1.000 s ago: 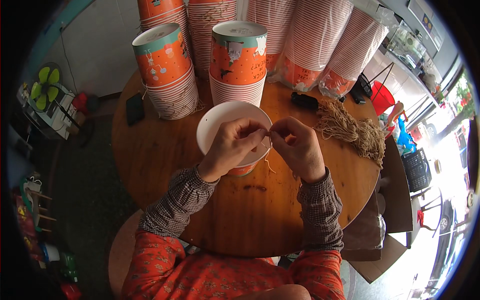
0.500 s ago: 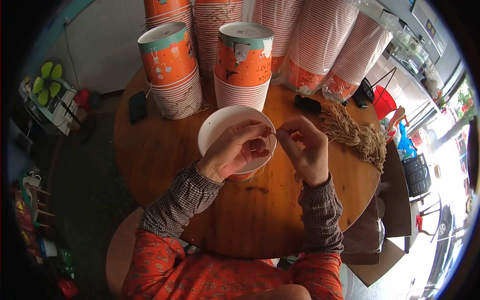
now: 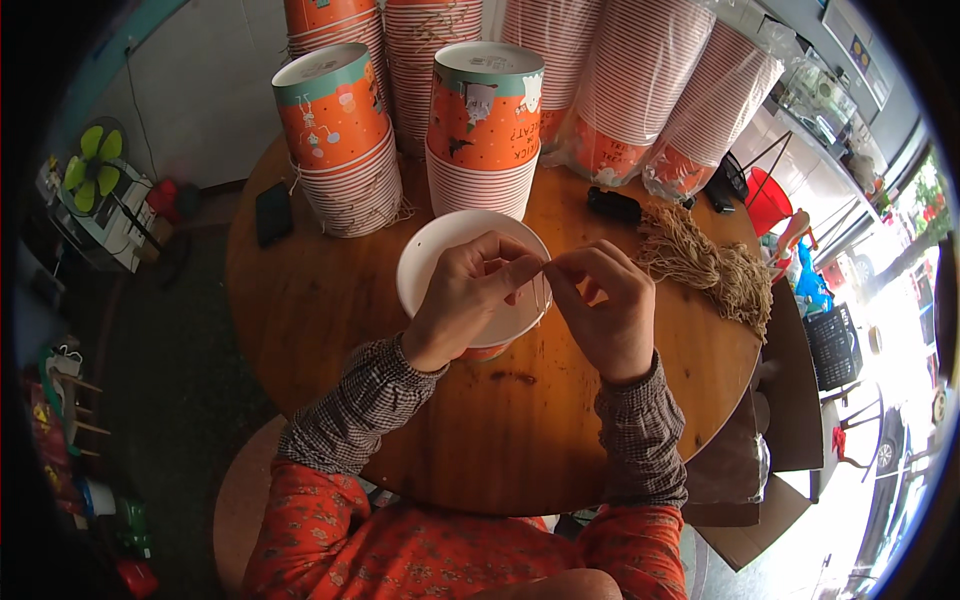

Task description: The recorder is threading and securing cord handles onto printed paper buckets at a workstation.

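Observation:
An upright white-lined paper bucket (image 3: 425, 262) stands on the table in front of me, and its orange outside shows below the rim. My left hand (image 3: 462, 300) is over its opening with thumb and fingers pinched together. Close against it, above the right side of the rim, my right hand (image 3: 612, 310) is pinched too. Between the fingertips is a thin tan string (image 3: 543, 292), which hangs down beside the rim. Whether it passes through the bucket wall is too small to make out. A bundle of similar strings (image 3: 715, 262) lies to the right.
Upside-down stacks of orange buckets (image 3: 482, 125) line the far side of the round wooden table (image 3: 310, 330). Bagged stacks (image 3: 640, 90) stand at the back right. A phone (image 3: 273, 214) lies at left, a black object (image 3: 613, 205) near the string bundle, and cardboard boxes (image 3: 790, 420) sit below right.
My left hand has turned, its fingers curling in and its palm facing away more. Both hands' fingertips have come together on the string. The bucket stays in about the same place.

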A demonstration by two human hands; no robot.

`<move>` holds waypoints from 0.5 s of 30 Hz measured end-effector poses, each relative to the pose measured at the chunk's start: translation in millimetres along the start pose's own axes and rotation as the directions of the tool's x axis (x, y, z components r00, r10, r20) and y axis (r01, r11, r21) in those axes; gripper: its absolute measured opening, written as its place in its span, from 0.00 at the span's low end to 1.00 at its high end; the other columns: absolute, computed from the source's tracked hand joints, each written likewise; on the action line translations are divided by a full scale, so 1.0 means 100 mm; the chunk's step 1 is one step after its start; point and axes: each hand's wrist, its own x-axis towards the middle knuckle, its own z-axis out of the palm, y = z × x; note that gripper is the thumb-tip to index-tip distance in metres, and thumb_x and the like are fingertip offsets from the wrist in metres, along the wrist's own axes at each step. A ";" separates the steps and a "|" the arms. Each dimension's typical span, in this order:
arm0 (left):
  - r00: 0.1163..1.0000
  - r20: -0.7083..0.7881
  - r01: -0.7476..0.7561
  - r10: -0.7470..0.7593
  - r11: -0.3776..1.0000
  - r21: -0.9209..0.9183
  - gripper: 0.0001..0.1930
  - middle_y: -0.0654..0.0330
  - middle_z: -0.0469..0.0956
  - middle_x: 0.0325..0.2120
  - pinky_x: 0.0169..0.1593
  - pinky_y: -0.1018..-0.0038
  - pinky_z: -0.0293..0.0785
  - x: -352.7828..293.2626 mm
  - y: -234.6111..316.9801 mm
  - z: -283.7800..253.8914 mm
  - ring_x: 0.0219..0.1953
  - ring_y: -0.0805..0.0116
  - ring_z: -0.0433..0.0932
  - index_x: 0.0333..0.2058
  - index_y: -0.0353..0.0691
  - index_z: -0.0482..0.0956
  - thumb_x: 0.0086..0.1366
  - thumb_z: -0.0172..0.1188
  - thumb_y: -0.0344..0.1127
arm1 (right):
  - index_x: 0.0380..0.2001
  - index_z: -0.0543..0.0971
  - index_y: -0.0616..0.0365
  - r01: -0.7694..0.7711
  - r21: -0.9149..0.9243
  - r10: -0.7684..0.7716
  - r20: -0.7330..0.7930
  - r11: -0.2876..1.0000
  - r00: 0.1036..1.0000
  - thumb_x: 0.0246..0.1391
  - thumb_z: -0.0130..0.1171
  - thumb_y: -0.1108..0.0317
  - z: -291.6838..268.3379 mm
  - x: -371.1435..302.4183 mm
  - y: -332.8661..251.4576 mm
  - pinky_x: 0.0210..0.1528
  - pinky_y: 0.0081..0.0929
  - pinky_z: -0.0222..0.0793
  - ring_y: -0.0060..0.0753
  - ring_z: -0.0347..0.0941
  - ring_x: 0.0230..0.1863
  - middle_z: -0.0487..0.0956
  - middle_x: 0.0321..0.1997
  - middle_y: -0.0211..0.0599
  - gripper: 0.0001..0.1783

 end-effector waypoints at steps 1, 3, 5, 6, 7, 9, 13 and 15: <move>1.000 -0.002 -0.005 0.005 1.000 0.030 0.08 0.67 0.76 0.27 0.33 0.84 0.68 0.00 0.00 0.00 0.27 0.83 0.70 0.38 0.33 0.76 0.65 0.58 0.33 | 0.26 0.79 0.60 0.000 0.001 0.000 0.000 1.000 1.000 0.46 0.63 0.75 -0.01 0.01 -0.01 0.27 0.26 0.70 0.30 0.75 0.26 0.77 0.25 0.34 0.03; 1.000 0.010 0.002 -0.002 0.999 0.034 0.08 0.67 0.75 0.26 0.32 0.84 0.68 0.00 0.00 0.01 0.27 0.83 0.70 0.38 0.33 0.76 0.66 0.58 0.33 | 0.27 0.78 0.61 -0.123 0.147 0.113 0.075 0.981 0.991 0.47 0.61 0.74 -0.04 0.03 0.01 0.27 0.22 0.68 0.25 0.74 0.25 0.77 0.25 0.33 0.03; 1.000 0.021 0.008 -0.009 0.999 0.038 0.08 0.67 0.75 0.26 0.32 0.85 0.68 0.01 -0.01 0.03 0.26 0.83 0.70 0.37 0.33 0.76 0.66 0.57 0.33 | 0.28 0.78 0.61 -0.153 0.178 0.137 0.101 0.972 0.985 0.48 0.61 0.74 -0.05 0.02 0.09 0.27 0.20 0.67 0.22 0.73 0.26 0.77 0.25 0.32 0.03; 1.000 0.016 0.000 -0.001 0.999 0.050 0.08 0.66 0.75 0.25 0.31 0.84 0.68 0.01 -0.01 0.04 0.25 0.83 0.70 0.37 0.33 0.76 0.67 0.56 0.33 | 0.29 0.78 0.61 -0.183 0.208 0.158 0.129 0.961 0.979 0.49 0.60 0.73 -0.06 0.02 0.12 0.27 0.18 0.66 0.19 0.72 0.26 0.78 0.25 0.31 0.04; 1.000 0.012 -0.008 0.007 0.998 0.060 0.08 0.66 0.74 0.24 0.31 0.84 0.68 0.01 0.00 0.05 0.24 0.82 0.70 0.37 0.33 0.76 0.68 0.55 0.33 | 0.29 0.78 0.61 -0.183 0.206 0.159 0.128 0.961 0.979 0.49 0.60 0.73 -0.07 0.02 0.15 0.27 0.18 0.66 0.19 0.72 0.26 0.78 0.25 0.31 0.04; 0.999 0.035 0.021 -0.021 1.000 0.001 0.08 0.65 0.74 0.25 0.30 0.84 0.69 -0.01 0.03 0.06 0.23 0.81 0.71 0.37 0.33 0.75 0.69 0.53 0.33 | 0.30 0.77 0.62 -0.246 0.282 0.213 0.143 0.927 0.967 0.50 0.59 0.72 -0.08 0.02 0.18 0.28 0.17 0.65 0.16 0.71 0.26 0.78 0.26 0.30 0.05; 0.992 0.108 0.088 -0.072 0.984 -0.153 0.08 0.62 0.75 0.27 0.28 0.82 0.71 -0.02 0.02 0.08 0.23 0.77 0.74 0.37 0.32 0.74 0.70 0.50 0.32 | 0.30 0.77 0.63 -0.279 0.342 0.224 0.192 0.897 0.956 0.51 0.58 0.72 -0.10 0.04 0.17 0.28 0.17 0.65 0.14 0.70 0.26 0.78 0.26 0.29 0.05; 0.993 0.099 0.080 -0.065 0.985 -0.151 0.08 0.61 0.75 0.27 0.29 0.81 0.72 -0.02 0.01 0.09 0.23 0.77 0.75 0.36 0.31 0.73 0.70 0.50 0.32 | 0.29 0.76 0.63 -0.281 0.326 0.231 0.184 0.903 0.955 0.51 0.58 0.72 -0.10 0.04 0.16 0.28 0.17 0.65 0.14 0.69 0.26 0.78 0.26 0.29 0.05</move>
